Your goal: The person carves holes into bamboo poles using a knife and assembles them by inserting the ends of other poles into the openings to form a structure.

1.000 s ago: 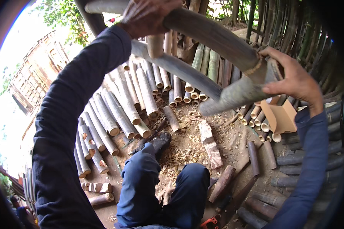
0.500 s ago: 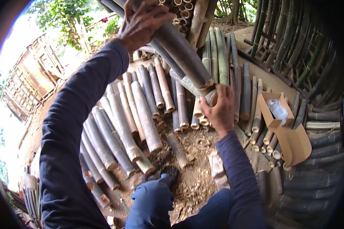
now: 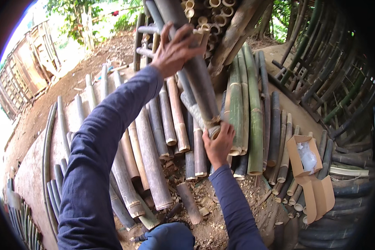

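Note:
A thick dark bamboo pole [image 3: 201,85] slants down from the top of the view toward the middle. My left hand [image 3: 177,50] lies across its upper part, fingers bent over the surface. My right hand [image 3: 220,143] is closed at the lower end, its thumb beside a round cut rim [image 3: 214,132]. Against the dark pole's lower left side lies a pale, mottled bamboo piece [image 3: 192,109]; I cannot tell whether that rim belongs to it. The right fingers' far side is hidden. Below, a short bamboo offcut [image 3: 189,203] lies on the ground.
Rows of bamboo poles [image 3: 152,166] lie left of centre, with green poles [image 3: 254,121] on the right. An opened cardboard box [image 3: 293,154] holding clear plastic rests on poles. Stacked bamboo tubes [image 3: 214,12] and a leaning log [image 3: 241,33] stand behind. Wood chips cover the ground.
The view has shifted, showing more ground on the left. The dark pole stands steeper, both hands still on it, and my right hand sits lower and further left in the picture.

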A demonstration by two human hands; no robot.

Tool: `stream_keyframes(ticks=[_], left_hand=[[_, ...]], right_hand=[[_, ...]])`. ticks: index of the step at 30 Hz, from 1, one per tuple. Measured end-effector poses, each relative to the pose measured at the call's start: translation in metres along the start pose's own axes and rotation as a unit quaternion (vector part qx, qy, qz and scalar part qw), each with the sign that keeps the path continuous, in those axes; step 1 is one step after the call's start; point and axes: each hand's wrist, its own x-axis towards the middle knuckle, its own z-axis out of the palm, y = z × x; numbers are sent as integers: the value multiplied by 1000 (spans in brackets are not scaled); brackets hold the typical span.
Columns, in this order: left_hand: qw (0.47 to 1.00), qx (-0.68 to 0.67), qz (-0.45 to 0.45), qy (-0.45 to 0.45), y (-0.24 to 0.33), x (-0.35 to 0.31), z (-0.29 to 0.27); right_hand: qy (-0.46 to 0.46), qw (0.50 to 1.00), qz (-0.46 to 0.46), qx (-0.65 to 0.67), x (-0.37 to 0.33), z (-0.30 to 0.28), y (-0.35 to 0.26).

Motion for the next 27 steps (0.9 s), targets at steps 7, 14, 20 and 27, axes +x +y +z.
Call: stream_keyframes(ticks=[7,14,20,27], left_hand=[[995,65,-77,-3,-12,6,51],[992,-36,-107,55,-41,5,98],[956,-104,-269,60,-28,-39,96],[869,-138,-348,-323,29,-254,12]], right_hand=[[-44,998,42,21,41,29,9],[-57,998,24,5,70,45,5],[-102,994,36,-27,110,60,-10],[-125,991,-15,-44,182,63,23]])
